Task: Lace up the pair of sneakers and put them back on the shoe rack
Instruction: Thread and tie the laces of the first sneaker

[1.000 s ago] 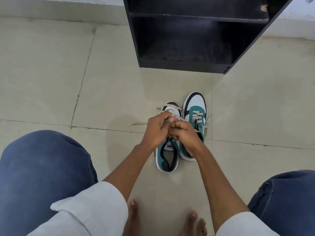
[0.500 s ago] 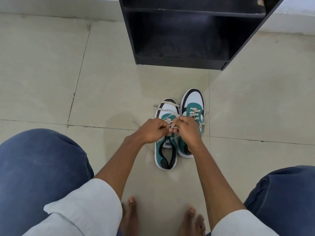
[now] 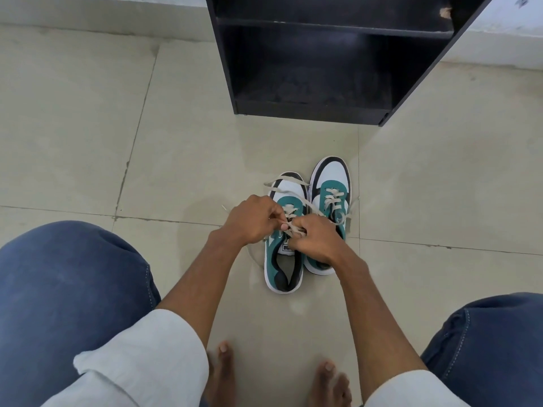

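Two teal, white and black sneakers stand side by side on the tiled floor, toes toward the rack. Over the left sneaker [image 3: 283, 268], my left hand [image 3: 252, 220] and my right hand [image 3: 313, 237] both pinch its beige lace [image 3: 289, 227] above the tongue. A loose loop of that lace lies across its white toe. The right sneaker [image 3: 333, 186] is laced with crossed beige laces, and my right wrist hides its heel. The black shoe rack [image 3: 323, 54] stands beyond the shoes, its lower shelf bare.
My knees in blue jeans [image 3: 67, 289] frame the view on both sides, and my bare feet [image 3: 223, 374] rest on the floor below the shoes. Beige floor tiles [image 3: 88, 127] spread to the left and right of the rack.
My hands have stayed on the left sneaker's lace, shifting slightly toward me and working it over the tongue. The view has tilted a little. Neither shoe has moved.
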